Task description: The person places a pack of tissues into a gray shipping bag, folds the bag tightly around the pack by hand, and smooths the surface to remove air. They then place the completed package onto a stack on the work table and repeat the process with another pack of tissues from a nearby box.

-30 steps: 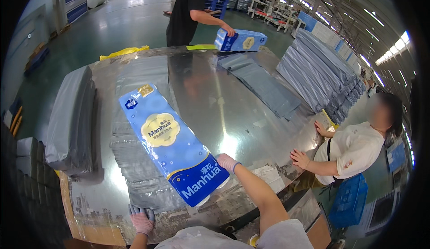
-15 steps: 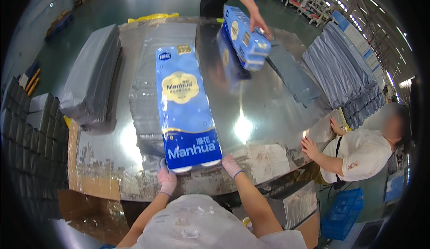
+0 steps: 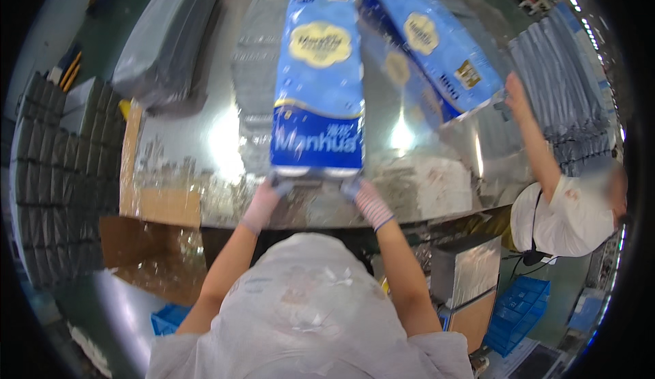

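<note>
A long blue pack of toilet paper rolls (image 3: 321, 82) lies lengthwise in front of me on flat grey plastic bags (image 3: 256, 58). White roll ends show at its near end. My left hand (image 3: 265, 205), in a pink-striped glove with grey-blue fingertips, is closed at the near left corner. At the near right corner, my right hand (image 3: 372, 205), gloved alike, is closed in the same way. The fingertips are blurred and partly tucked by the pack's end. A second blue pack (image 3: 437, 45) lies slanted to the right, with a co-worker's hand (image 3: 516, 94) at its near end.
A wrapped grey bundle (image 3: 164, 38) stands on the metal table (image 3: 218, 120) at the left. Stacked grey packs (image 3: 51, 181) rise beyond that side. Folded grey bags (image 3: 556, 72) are piled at the right. An open cardboard box (image 3: 147, 249) and a blue crate (image 3: 518, 314) sit below the table edge.
My view has tilted, so the table sits higher in it. The second pack has swung round and lies lower; the far co-worker's hand is gone. The right-hand co-worker's arm has reached toward it.
</note>
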A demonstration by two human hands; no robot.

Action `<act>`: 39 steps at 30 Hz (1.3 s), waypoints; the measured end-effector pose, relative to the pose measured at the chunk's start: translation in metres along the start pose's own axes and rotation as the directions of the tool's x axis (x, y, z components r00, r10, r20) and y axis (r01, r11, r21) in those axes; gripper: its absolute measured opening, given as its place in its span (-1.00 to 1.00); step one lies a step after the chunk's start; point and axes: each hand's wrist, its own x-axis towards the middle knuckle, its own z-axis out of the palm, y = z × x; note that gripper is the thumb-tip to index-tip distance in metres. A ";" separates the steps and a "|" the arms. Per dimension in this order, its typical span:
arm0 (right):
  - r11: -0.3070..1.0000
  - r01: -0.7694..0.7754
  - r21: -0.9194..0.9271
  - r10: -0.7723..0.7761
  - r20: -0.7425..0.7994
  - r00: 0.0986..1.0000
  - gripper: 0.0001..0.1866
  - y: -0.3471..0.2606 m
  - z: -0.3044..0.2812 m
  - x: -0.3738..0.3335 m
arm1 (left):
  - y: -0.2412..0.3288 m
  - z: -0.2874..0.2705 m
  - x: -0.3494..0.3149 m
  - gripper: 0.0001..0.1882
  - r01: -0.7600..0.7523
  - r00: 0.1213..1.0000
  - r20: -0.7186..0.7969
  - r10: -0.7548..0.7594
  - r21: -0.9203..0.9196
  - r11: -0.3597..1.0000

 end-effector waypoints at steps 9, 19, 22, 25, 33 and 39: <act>0.914 0.210 0.348 -0.169 -0.145 0.975 -0.88 -0.068 0.043 -0.022 | 0.069 -0.048 -0.009 -0.80 -0.090 0.989 0.101 0.109 -0.173 0.981; 0.887 0.414 0.205 -0.402 -0.096 0.910 -0.85 -0.166 0.098 -0.087 | 0.150 -0.103 -0.058 -0.72 -0.394 0.911 0.134 0.390 -0.002 0.919; 0.951 0.282 -0.129 -0.278 0.043 0.960 -0.74 -0.160 0.115 -0.113 | 0.102 -0.144 -0.076 -0.68 -0.308 0.950 0.152 0.273 0.298 0.904; 0.731 0.289 -0.618 0.045 0.467 0.883 -0.79 -0.077 0.104 -0.103 | 0.055 -0.173 -0.104 -0.72 0.132 0.884 0.372 -0.282 0.381 0.915; 0.941 0.017 -0.337 -0.097 -0.221 0.970 -0.40 -0.048 0.081 -0.032 | 0.015 -0.200 -0.082 -0.56 -0.139 0.965 0.260 0.027 0.424 0.895; 0.809 -0.015 -0.587 -0.219 -0.326 0.920 -0.14 -0.071 0.124 0.034 | 0.041 -0.158 -0.077 -0.27 -0.061 0.985 0.153 -0.075 0.726 0.685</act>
